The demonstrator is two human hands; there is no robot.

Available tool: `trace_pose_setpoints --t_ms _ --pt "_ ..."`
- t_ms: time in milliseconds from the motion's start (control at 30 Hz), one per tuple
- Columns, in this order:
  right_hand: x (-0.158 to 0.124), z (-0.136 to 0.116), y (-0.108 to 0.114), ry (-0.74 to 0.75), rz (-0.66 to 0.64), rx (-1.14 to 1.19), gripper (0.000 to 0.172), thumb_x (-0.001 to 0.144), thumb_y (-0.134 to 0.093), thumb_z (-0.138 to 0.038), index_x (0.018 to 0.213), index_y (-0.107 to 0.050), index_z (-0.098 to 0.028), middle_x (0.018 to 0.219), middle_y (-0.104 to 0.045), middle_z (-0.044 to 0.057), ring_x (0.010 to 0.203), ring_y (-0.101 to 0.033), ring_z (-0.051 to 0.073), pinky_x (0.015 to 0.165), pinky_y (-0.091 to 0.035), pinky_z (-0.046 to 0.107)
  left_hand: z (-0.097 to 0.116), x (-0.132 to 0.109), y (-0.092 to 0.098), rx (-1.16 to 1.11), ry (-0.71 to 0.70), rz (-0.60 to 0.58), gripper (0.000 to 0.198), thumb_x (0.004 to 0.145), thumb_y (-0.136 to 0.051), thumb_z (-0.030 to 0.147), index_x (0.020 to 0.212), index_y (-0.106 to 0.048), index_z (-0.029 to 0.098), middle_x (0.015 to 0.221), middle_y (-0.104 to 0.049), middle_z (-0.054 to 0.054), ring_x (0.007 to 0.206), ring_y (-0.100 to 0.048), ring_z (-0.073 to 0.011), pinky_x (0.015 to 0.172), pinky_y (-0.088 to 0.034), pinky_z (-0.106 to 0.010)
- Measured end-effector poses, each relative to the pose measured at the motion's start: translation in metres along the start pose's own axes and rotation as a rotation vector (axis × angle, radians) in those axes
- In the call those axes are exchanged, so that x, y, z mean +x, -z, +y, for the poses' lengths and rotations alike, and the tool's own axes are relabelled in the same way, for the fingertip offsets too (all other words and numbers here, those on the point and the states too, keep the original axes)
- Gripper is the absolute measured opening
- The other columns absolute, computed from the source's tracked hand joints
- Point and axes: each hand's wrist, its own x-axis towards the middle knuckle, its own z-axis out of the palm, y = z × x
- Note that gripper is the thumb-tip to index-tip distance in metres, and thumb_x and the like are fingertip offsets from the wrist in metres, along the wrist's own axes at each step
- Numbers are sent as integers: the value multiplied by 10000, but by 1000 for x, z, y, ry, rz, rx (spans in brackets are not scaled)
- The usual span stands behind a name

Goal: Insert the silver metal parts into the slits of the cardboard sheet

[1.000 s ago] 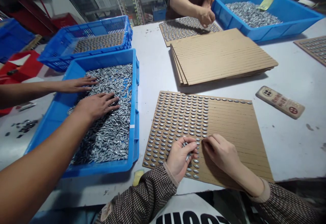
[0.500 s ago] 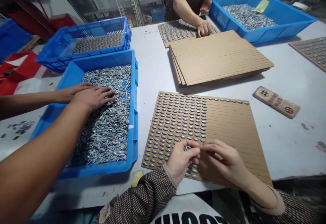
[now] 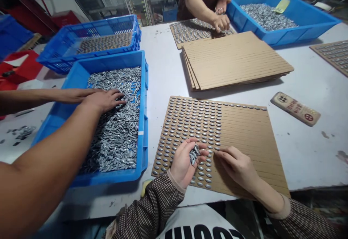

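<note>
My left hand [image 3: 186, 161] is palm up, fingers curled around a small heap of grey spindle-shaped metal pieces [image 3: 194, 154]. It hovers over the left half of a ridged cardboard sheet [image 3: 250, 141]. Rows of the same pieces fill that left half, and a single row runs along the top edge. My right hand [image 3: 239, 166] has thumb and fingertips pinched together at the sheet, at the right end of a row just below the last visible piece. Its fingertips hide whatever is between them.
Left, a co-worker's hands [image 3: 100, 100] reach into a blue tray [image 3: 143, 123] of loose pieces. Behind it stands a blue crate [image 3: 89, 27]. Across the table, another person's hand [image 3: 221, 22] works beside stacked cardboard sheets [image 3: 236, 61], near another blue tray [image 3: 307, 32]. A printed block [image 3: 295, 108] lies right.
My hands have parted. The left has moved left and opened somewhat, showing the heap of pieces; the right has left it and lowered its pinched fingertips to the sheet.
</note>
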Motion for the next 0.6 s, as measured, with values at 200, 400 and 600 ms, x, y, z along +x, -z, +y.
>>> trace_pose_setpoints --t_ms 200,400,600 --pt "2 0 2 30 -22 -73 217 937 -470 -151 1028 -663 -192 953 -659 94 832 -601 189 701 -505 300 -5 -2 0 68 45 -104 155 819 -655 258 883 -570 146 879 -698 -85 719 -660 -134 626 -516 -216" --pt "6 -15 18 -57 42 174 183 924 -516 -169 1077 -608 -205 990 -642 97 885 -621 204 742 -536 329 -15 1 1 83 41 -121 260 689 -799 282 834 -680 103 727 -628 -18 622 -575 -72 588 -466 -174" --pt "22 -42 28 34 108 357 285 896 -528 -105 1154 -588 -210 1027 -647 102 934 -628 207 745 -554 329 -25 2 2 85 41 -135 272 646 -830 278 805 -683 114 638 -594 3 565 -526 -63 521 -400 -164"
